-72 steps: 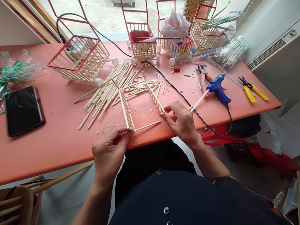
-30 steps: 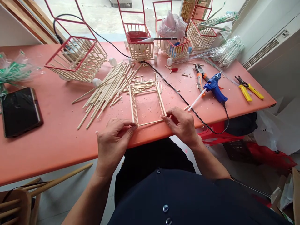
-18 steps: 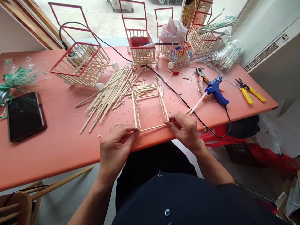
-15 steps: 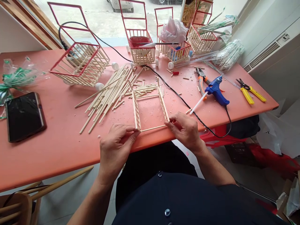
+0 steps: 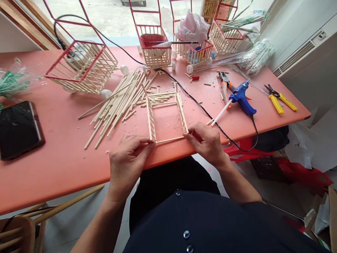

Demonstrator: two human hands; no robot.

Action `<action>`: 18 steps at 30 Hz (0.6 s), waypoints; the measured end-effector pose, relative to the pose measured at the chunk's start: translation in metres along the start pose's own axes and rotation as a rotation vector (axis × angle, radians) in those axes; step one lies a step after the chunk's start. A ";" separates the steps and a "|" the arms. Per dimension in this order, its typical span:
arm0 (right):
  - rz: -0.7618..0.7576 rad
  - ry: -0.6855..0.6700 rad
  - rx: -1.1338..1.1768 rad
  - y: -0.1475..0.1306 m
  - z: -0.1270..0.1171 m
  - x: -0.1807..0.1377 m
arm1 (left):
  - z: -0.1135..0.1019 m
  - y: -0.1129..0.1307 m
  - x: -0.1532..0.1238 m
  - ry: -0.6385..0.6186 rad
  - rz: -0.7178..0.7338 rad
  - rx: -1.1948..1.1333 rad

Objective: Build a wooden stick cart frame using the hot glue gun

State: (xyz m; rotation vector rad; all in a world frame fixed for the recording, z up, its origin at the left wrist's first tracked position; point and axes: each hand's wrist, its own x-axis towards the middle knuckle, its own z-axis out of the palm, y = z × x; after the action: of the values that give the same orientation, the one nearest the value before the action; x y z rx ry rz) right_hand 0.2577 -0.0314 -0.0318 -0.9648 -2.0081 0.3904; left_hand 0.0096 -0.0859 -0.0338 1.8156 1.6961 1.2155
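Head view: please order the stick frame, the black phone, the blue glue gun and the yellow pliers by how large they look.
1. Stick frame and black phone: about alike; the picture edge cuts the phone, so no ranking.
2. Blue glue gun.
3. Yellow pliers, slightly smaller.

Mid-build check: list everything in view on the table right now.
table: one, salmon, across view
frame: one, pale wood, near edge
sticks: loose pile, pale wood, left of and beyond frame
carts: four, wood with red rails, far side
glue gun: one, blue, right of frame
cable: one, black, running across the table
pliers: one, orange handles, beside gun
cutters: one, yellow handles, right end
phone: one, black, left end
left hand: pinches frame's near left corner
right hand: pinches frame's near right corner
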 end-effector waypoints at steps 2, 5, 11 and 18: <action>0.004 -0.003 0.007 0.000 0.000 0.000 | -0.001 0.000 0.000 0.004 -0.003 0.001; 0.017 -0.018 -0.003 0.001 0.000 0.000 | -0.002 0.000 -0.001 0.005 -0.017 0.002; 0.011 -0.002 -0.010 0.002 0.001 0.001 | -0.004 -0.002 -0.007 -0.003 -0.131 -0.034; 0.023 -0.006 -0.007 0.002 0.000 0.001 | -0.005 0.002 -0.013 0.043 -0.142 0.018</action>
State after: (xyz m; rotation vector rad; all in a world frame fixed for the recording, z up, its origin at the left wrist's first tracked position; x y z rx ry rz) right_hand 0.2580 -0.0298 -0.0325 -0.9924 -2.0063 0.3998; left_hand 0.0080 -0.1000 -0.0332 1.6593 1.8310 1.1914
